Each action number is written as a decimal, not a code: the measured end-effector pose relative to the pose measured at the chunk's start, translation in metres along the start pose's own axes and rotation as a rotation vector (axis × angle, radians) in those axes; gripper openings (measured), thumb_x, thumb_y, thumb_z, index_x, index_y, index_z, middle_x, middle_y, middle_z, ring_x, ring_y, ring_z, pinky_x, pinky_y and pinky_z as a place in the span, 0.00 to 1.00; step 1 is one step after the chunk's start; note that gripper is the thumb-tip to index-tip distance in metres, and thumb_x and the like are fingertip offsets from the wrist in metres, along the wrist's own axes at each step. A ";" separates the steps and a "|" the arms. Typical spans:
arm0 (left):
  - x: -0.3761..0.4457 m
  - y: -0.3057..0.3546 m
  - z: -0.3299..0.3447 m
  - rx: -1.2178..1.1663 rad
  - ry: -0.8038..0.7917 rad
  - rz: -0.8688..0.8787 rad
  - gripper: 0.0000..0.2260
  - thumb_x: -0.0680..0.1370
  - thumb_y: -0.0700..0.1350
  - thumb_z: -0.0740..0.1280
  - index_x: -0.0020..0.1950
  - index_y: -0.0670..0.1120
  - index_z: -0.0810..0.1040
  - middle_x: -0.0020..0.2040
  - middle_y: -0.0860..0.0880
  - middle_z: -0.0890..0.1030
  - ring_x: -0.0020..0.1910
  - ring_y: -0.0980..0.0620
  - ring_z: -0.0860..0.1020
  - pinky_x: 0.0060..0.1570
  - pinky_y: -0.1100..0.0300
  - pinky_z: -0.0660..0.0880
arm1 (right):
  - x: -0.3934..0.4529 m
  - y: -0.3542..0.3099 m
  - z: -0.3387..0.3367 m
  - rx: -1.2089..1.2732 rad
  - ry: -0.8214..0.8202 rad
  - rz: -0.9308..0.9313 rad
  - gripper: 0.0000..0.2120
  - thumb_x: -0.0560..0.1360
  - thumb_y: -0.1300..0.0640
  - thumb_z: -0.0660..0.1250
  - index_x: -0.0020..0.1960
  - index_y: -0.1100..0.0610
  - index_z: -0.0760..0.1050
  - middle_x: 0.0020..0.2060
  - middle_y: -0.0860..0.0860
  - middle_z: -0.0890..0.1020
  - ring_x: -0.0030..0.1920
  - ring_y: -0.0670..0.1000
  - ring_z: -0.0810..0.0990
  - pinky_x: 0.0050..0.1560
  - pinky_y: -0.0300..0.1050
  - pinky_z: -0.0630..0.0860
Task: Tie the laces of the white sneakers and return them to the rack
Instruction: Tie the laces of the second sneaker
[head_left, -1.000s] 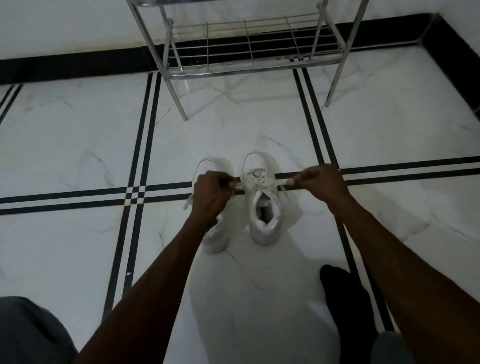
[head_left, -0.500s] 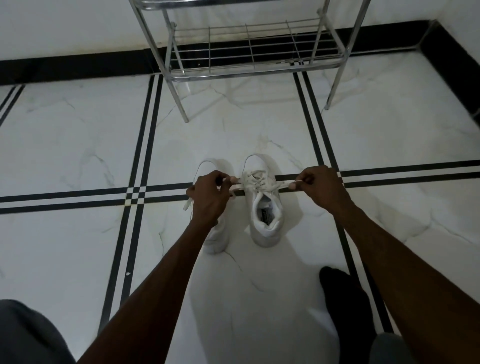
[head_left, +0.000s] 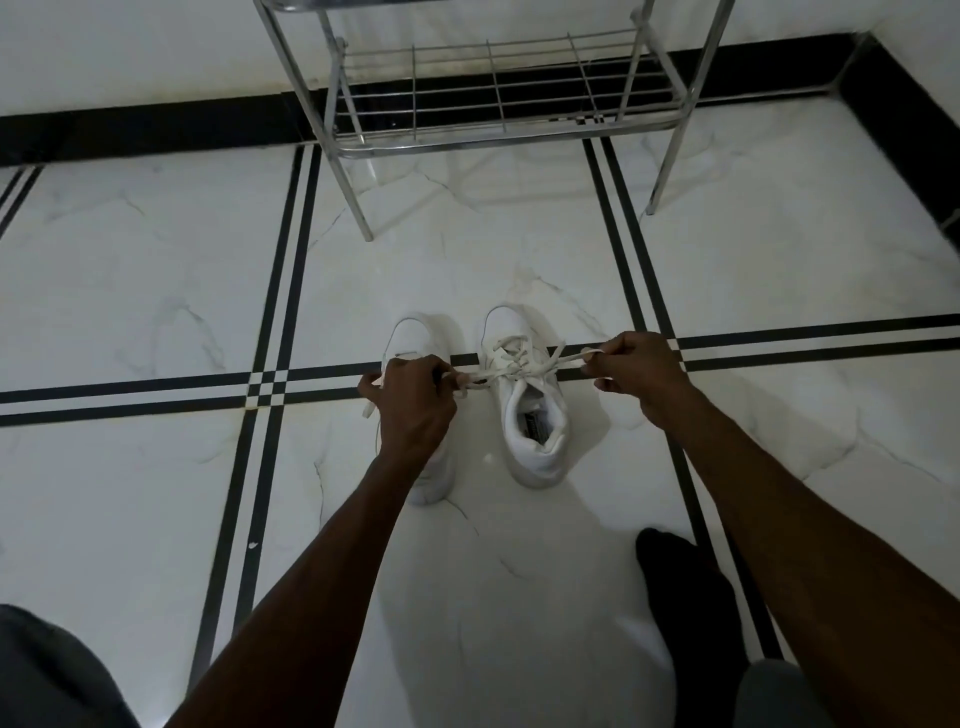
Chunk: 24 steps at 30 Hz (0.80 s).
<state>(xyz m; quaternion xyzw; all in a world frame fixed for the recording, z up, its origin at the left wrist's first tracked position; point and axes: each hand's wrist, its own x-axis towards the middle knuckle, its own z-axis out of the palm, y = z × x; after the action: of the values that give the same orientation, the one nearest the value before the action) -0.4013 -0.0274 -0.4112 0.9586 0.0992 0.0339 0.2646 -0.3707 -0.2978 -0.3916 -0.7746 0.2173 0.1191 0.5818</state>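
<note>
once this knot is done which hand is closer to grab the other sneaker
Left. The left hand is right over the untied left sneaker, whose loose lace hangs beside it. The right hand is beyond the right sneaker, farther away.

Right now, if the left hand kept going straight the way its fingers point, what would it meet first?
The left hand points toward the sneaker being laced, pinching a lace end. Going straight on, it would likely meet that sneaker's laced front first, though depth is hard to judge. The other sneaker lies beneath it.
</note>
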 end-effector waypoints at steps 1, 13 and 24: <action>-0.001 0.000 0.000 0.011 0.009 0.008 0.08 0.80 0.49 0.68 0.44 0.53 0.85 0.42 0.55 0.85 0.57 0.50 0.79 0.67 0.40 0.58 | 0.001 0.001 -0.002 -0.115 0.019 -0.082 0.07 0.72 0.66 0.75 0.41 0.63 0.77 0.41 0.57 0.84 0.43 0.57 0.86 0.40 0.48 0.84; -0.005 0.004 -0.002 0.158 -0.029 0.069 0.04 0.78 0.44 0.71 0.45 0.51 0.85 0.42 0.53 0.84 0.64 0.46 0.74 0.70 0.38 0.51 | 0.017 0.032 -0.001 -0.876 0.205 -0.643 0.06 0.72 0.72 0.68 0.37 0.65 0.75 0.33 0.61 0.80 0.34 0.61 0.81 0.35 0.42 0.67; 0.004 0.023 0.005 0.200 -0.284 0.258 0.18 0.80 0.45 0.67 0.69 0.54 0.74 0.58 0.53 0.83 0.68 0.45 0.72 0.71 0.36 0.53 | -0.004 0.000 0.006 -0.664 -0.319 -0.554 0.19 0.71 0.65 0.76 0.60 0.65 0.79 0.56 0.62 0.82 0.56 0.61 0.81 0.59 0.59 0.78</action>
<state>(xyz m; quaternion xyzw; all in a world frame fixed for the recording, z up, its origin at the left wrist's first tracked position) -0.3931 -0.0485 -0.4036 0.9800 -0.0595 -0.0780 0.1732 -0.3735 -0.2915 -0.3914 -0.9200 -0.1401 0.1400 0.3382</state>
